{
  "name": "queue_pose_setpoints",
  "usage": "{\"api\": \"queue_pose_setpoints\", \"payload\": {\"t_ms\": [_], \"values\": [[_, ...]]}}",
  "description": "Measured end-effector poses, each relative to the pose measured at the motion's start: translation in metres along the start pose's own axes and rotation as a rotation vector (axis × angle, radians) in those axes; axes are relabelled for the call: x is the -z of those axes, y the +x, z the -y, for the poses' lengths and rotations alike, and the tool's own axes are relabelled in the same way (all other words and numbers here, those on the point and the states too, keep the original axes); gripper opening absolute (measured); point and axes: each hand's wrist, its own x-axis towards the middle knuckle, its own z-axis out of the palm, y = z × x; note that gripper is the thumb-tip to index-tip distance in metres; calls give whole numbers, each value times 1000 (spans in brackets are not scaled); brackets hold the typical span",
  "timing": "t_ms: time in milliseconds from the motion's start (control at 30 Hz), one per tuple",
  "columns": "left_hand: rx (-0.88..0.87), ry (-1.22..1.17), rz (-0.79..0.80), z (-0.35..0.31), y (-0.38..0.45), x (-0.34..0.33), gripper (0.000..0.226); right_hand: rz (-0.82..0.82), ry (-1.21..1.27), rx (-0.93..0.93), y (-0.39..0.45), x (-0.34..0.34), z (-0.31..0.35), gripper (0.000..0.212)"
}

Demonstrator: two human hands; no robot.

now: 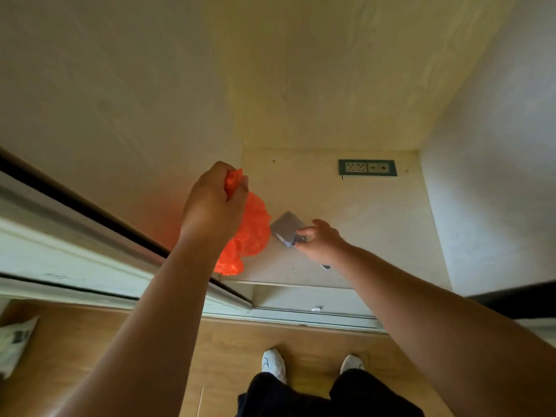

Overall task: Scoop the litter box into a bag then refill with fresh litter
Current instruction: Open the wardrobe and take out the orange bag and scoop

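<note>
Leftmost, a white printed bag lay on the wood floor. Next, my left hand was raised, fingers curled tight round the gathered neck of the orange plastic bag, which hung crumpled below my fist. Just beside it, my right hand pinched a grey scoop, possibly the litter scoop, though blurred. Farther right, a green-framed socket plate sat on the pale back panel.
</note>
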Motion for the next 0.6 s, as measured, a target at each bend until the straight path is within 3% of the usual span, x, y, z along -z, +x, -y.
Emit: {"api": "queue_pose_setpoints", "payload": {"t_ms": [200, 400, 600], "values": [[62, -5, 24, 16, 11, 3, 16, 146, -158, -89, 21, -37, -13, 67], [74, -31, 27, 22, 12, 4, 15, 204, -264, -122, 48, -63, -14, 59], [88, -30, 69, 28, 8, -1, 13, 254, -266, -209, 60, -82, -26, 67]]}}
